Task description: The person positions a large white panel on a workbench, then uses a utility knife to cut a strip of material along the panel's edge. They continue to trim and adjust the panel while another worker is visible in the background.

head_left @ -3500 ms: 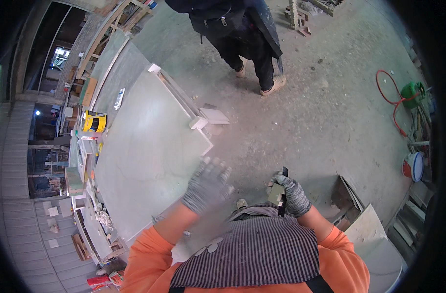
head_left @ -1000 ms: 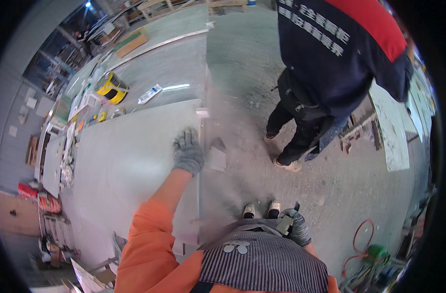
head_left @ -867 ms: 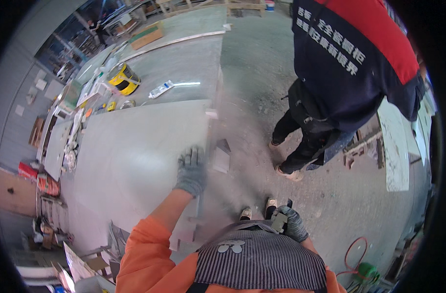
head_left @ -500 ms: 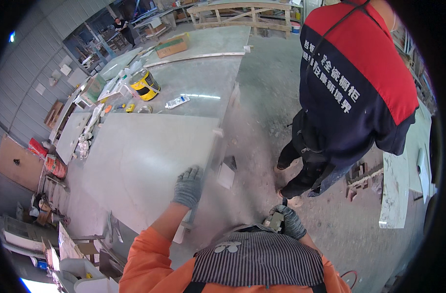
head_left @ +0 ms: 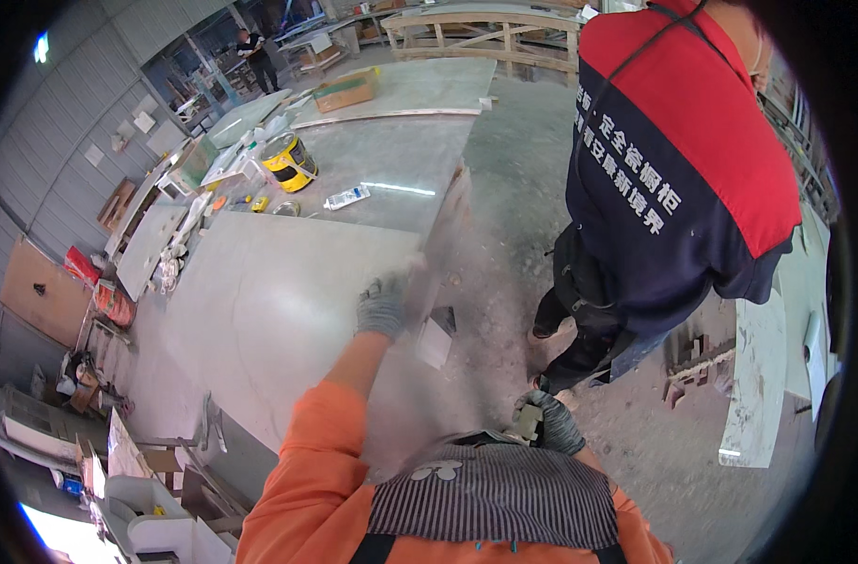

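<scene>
Floor (head_left: pixel 518 179) borders the pale slab (head_left: pixel 269 291) along its right edge.

Left of the left grip (head_left: pixel 380 305), the pale sheet (head_left: pixel 269 282) offers a wide open sweep. Beyond its far edge, a tube (head_left: pixel 346 197), a round tin (head_left: pixel 286 209) and a yellow-and-black bucket (head_left: pixel 290 164) stand in the way; behind the tube, the counter (head_left: pixel 382 150) gives bare room. A strip of floor (head_left: pixel 509 226) allows passage between the sheet and the co-worker (head_left: pixel 673 160), who blocks the right grip's (head_left: pixel 546 423) way ahead; a white block (head_left: pixel 436 342) narrows it.
</scene>
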Demonstrator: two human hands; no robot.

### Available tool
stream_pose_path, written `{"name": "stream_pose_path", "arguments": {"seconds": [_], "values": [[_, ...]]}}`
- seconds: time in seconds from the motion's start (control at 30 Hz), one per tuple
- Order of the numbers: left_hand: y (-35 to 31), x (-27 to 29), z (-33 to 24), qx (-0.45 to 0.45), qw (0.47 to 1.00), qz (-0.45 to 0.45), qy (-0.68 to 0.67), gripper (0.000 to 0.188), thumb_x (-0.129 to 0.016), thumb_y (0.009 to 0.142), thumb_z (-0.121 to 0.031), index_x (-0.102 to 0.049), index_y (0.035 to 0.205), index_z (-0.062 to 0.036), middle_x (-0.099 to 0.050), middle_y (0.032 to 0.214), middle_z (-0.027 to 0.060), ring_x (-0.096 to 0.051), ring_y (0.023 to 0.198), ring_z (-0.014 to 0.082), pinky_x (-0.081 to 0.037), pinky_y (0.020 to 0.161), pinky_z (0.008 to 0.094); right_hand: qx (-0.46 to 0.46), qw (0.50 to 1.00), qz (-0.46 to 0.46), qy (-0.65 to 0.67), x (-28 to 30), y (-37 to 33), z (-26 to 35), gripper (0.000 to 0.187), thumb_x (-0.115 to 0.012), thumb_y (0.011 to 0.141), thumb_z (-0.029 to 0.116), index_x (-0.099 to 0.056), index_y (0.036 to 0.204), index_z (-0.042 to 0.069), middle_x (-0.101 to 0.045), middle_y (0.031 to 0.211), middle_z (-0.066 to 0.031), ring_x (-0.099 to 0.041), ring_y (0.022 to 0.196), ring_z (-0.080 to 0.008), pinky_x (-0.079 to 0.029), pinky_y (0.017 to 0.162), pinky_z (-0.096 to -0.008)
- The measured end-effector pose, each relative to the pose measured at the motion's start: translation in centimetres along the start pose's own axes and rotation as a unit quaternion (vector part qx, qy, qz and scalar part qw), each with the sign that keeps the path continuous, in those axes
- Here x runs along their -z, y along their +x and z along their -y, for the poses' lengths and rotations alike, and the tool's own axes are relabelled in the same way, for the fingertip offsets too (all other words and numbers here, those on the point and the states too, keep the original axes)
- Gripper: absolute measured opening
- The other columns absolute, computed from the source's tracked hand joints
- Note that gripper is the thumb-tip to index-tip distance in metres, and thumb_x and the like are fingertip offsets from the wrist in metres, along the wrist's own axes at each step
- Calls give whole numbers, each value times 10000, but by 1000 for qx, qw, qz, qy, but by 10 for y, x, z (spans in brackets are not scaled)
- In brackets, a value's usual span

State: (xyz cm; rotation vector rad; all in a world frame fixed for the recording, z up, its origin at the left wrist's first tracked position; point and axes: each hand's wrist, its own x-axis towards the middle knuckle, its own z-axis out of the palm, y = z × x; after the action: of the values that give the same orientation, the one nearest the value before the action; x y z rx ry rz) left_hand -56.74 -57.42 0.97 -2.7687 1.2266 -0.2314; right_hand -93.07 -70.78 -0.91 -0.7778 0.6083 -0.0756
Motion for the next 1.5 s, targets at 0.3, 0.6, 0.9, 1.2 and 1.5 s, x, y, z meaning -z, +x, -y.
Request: {"name": "stream_pose_path", "arguments": {"seconds": [0.3, 0.6, 0.9, 1.2, 1.5], "values": [[-131, 21, -104, 134, 509, 324, -786, 556, -635, 776, -163, -446, 1287, -49, -602, 1011, 59, -596, 859, 127, -497, 759, 251, 31, 990, 58, -125, -62, 33, 26, 301, -495, 956, 324, -579, 1037, 47, -597, 835, -19, -547, 695, -96, -457, 617, -227], [-186, 23, -26, 314, 386, 87, -863, 311, -592, 754, -150, -554, 1055, -81, -625, 871, 44, -609, 716, 181, -508, 644, 294, 23, 956, 229, -185, -123, 78, 0, 412, -481, 974, 311, -456, 1295, 54, -597, 943, -31, -566, 815, -84, -475, 699, -234], [-164, 7, 111, 258, 221, 43, -940, 359, -559, 891, -412, -549, 656, -140, -548, 627, 65, -485, 461, 181, -340, 358, 278, 304, 725, 254, -563, -113, 96, -27, 425, -468, 933, 259, -443, 1295, 38, -609, 948, -180, -621, 767, -316, -506, 704, -409], [-148, -16, 124, 87, 60, 105, -989, 358, -507, 896, -406, -601, 758, -90, -549, 645, 87, -474, 483, 187, -343, 379, 278, 282, 492, 192, -801, -161, 158, 24, 458, -470, 863, 165, -442, 1316, 104, -609, 946, -256, -603, 811, -407, -490, 737, -482], [-151, -17, 123, 69, 52, 114, -990, 362, -501, 893, -416, -589, 796, -78, -496, 640, 67, -458, 482, 173, -356, 380, 274, 363, 363, 194, -836, -155, 184, 25, 406, -451, 879, 170, -481, 1283, 139, -637, 930, -244, -628, 770, -412, -507, 645, -485]]}}
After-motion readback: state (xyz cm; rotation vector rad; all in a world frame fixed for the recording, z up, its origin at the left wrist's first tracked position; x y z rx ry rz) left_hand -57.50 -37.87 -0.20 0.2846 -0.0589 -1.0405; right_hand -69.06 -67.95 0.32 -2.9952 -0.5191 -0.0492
